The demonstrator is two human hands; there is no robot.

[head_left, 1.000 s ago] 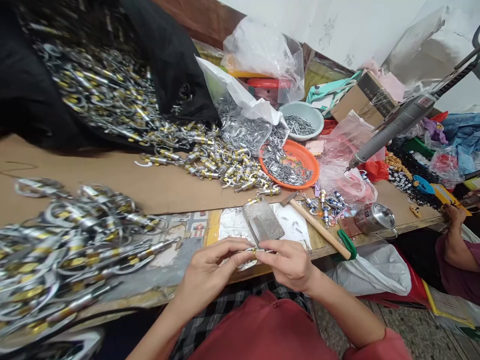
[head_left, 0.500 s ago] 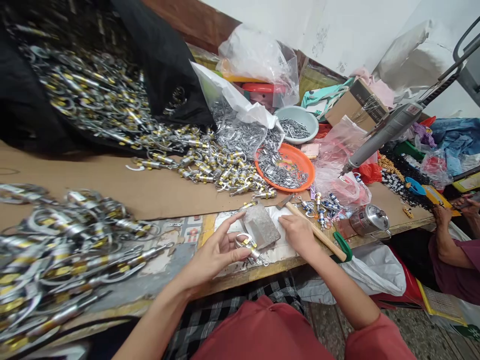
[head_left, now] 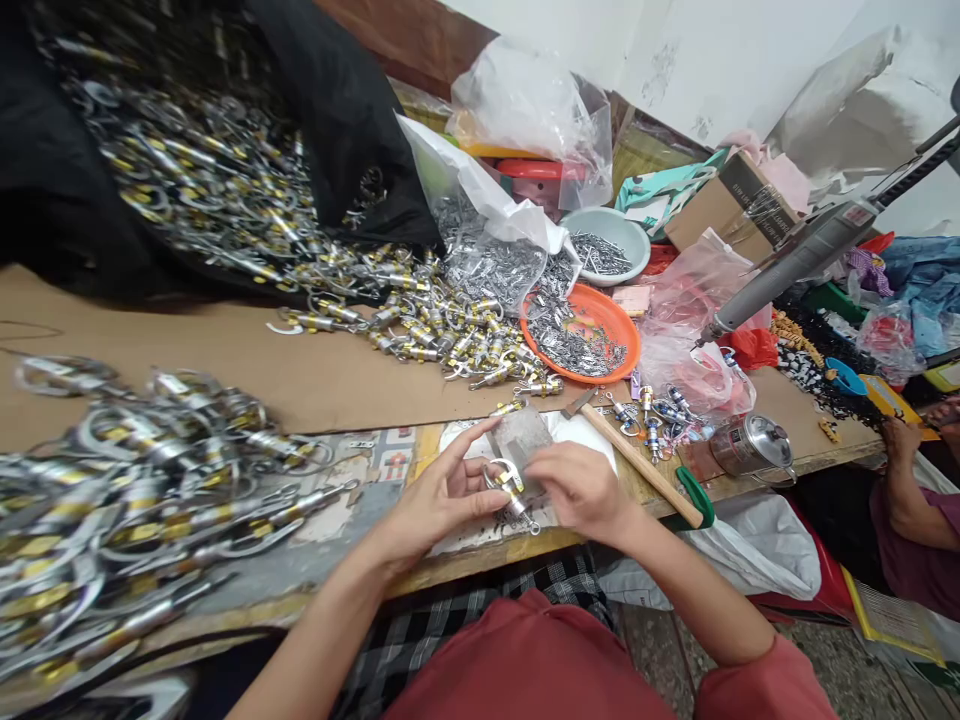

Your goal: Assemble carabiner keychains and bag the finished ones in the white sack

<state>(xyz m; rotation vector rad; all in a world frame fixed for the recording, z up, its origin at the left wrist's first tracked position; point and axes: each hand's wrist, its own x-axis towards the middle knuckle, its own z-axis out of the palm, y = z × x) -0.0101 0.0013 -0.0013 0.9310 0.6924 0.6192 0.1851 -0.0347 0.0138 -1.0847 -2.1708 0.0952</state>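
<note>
Bare cardboard (head_left: 225, 360) lies open between clasp heaps (head_left: 135, 510) (hammer (head_left: 637, 460) crowds the right).

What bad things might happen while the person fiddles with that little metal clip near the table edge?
The left hand pinches the small clip right at the table edge, so it might slip and fall to the floor. The right hand works close beside the metal block, so a finger might get scraped or pinched. The hammer lies with its handle reaching the edge, so an elbow might knock it off.
</note>
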